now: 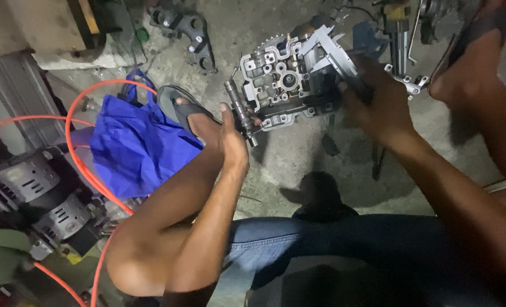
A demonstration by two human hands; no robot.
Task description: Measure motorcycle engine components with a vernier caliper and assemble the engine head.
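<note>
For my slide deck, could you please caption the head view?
Left hand holds a grey metal engine cylinder head while right hand applies a steel caliper.

A repair workshop, by every sign: bare stained concrete floor [298,165], engine cylinder head [281,79] at upper centre, loose metal parts [193,34] along the top, orange hose [76,159] and electric motor [34,193] at left.

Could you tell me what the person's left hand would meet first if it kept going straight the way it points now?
Most likely the grey metal engine head: the left hand points up and right at its near edge, fingers at the camshaft, though depth is unclear.
</note>
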